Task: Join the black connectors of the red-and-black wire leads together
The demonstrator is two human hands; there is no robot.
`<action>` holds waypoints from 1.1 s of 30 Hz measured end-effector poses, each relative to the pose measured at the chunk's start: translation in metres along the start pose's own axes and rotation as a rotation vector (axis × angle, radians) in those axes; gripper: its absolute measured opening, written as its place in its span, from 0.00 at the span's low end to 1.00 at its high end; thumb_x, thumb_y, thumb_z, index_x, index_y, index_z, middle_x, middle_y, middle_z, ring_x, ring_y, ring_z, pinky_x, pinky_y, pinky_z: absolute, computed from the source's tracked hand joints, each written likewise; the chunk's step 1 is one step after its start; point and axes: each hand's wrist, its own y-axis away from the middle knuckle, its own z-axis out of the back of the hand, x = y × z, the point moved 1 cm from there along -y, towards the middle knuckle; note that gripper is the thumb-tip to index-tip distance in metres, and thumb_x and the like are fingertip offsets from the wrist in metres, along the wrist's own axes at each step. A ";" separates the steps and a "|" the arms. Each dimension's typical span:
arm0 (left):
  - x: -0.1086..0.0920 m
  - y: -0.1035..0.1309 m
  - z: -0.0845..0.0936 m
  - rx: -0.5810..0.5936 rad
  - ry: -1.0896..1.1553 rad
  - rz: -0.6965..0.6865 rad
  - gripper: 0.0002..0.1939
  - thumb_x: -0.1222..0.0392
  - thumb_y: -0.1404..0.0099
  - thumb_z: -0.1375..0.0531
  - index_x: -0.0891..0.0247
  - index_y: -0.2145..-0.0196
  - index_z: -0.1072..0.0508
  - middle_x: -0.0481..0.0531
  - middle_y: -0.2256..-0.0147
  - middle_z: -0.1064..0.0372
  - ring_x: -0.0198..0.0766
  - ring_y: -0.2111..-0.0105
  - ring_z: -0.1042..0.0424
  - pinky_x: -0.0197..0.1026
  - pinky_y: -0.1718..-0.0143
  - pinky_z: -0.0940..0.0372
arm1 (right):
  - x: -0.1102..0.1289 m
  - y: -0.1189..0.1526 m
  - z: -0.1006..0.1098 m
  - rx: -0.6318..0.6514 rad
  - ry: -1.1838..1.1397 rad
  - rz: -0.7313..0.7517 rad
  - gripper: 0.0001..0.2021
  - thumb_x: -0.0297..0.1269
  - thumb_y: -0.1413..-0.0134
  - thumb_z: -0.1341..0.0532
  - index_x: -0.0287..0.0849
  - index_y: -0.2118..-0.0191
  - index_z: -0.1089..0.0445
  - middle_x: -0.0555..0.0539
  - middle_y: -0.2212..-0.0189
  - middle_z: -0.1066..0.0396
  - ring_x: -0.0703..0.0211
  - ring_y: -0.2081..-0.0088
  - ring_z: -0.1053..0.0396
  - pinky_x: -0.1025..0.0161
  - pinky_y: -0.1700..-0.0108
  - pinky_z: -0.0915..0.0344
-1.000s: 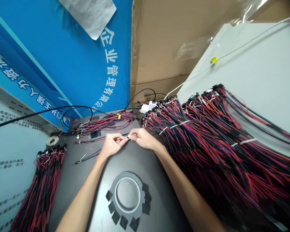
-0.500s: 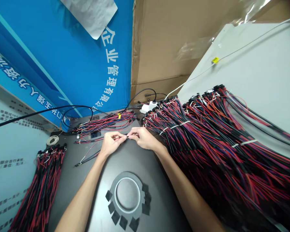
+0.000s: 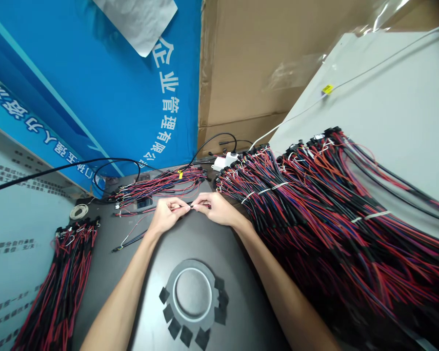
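My left hand (image 3: 169, 213) pinches a thin red and black wire, its fingertips almost meeting those of my right hand (image 3: 212, 207). My right hand is closed on the same wire or one joined to it; a small dark piece (image 3: 191, 206) shows between the fingertips. Just behind my left hand lies a loose pile of red and black wires (image 3: 161, 184). A separate dark cable with a thin red wire (image 3: 131, 241) rests on the grey table left of my left hand.
A round tape roll (image 3: 193, 294) with black tape pieces round its rim sits between my forearms. Large tied wire bundles (image 3: 314, 204) fill the right side; another bundle (image 3: 68, 273) lies at left. Behind stand a blue banner (image 3: 131, 97) and cardboard (image 3: 241, 63).
My left hand has shifted very slightly left, and the dark piece between the fingertips shows a little more. Both hands keep their pinch.
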 end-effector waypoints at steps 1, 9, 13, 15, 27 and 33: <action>-0.001 0.000 0.001 0.002 0.010 0.006 0.15 0.51 0.51 0.32 0.68 0.76 0.23 0.46 0.84 0.38 0.28 0.82 0.47 0.35 0.79 0.54 | 0.001 0.001 -0.001 0.001 -0.008 0.000 0.09 0.34 0.45 0.40 0.35 0.65 0.25 0.44 0.67 0.25 0.62 0.67 0.30 0.66 0.62 0.36; -0.007 0.001 0.002 0.028 0.082 0.005 0.14 0.51 0.52 0.32 0.68 0.77 0.23 0.43 0.86 0.43 0.27 0.83 0.50 0.34 0.80 0.54 | 0.004 -0.001 -0.013 -0.120 0.075 0.028 0.08 0.37 0.51 0.33 0.37 0.70 0.26 0.48 0.73 0.28 0.66 0.73 0.36 0.68 0.68 0.40; -0.006 0.000 0.003 0.061 0.088 0.001 0.16 0.50 0.51 0.32 0.68 0.75 0.23 0.42 0.86 0.44 0.26 0.83 0.52 0.33 0.80 0.56 | 0.003 -0.004 -0.016 -0.175 0.107 0.069 0.08 0.37 0.49 0.33 0.38 0.73 0.28 0.49 0.74 0.29 0.67 0.73 0.37 0.68 0.68 0.42; -0.004 0.001 0.004 0.072 0.082 -0.006 0.16 0.50 0.51 0.32 0.69 0.73 0.22 0.42 0.86 0.45 0.26 0.83 0.53 0.33 0.80 0.58 | 0.003 -0.004 -0.016 -0.189 0.110 0.087 0.09 0.37 0.48 0.34 0.38 0.74 0.28 0.49 0.74 0.30 0.67 0.72 0.38 0.68 0.68 0.43; 0.004 0.003 -0.002 -0.002 0.017 -0.036 0.14 0.52 0.48 0.33 0.67 0.71 0.23 0.47 0.80 0.36 0.29 0.80 0.44 0.34 0.79 0.52 | -0.002 -0.004 -0.013 -0.143 0.113 0.001 0.08 0.33 0.43 0.41 0.38 0.71 0.27 0.48 0.70 0.29 0.64 0.68 0.36 0.66 0.62 0.43; 0.005 0.004 -0.002 -0.049 0.029 -0.103 0.16 0.54 0.47 0.32 0.66 0.63 0.24 0.38 0.86 0.49 0.26 0.84 0.53 0.33 0.80 0.56 | -0.010 -0.005 -0.013 -0.134 0.211 0.057 0.11 0.33 0.38 0.45 0.38 0.70 0.29 0.46 0.69 0.29 0.62 0.66 0.35 0.65 0.59 0.41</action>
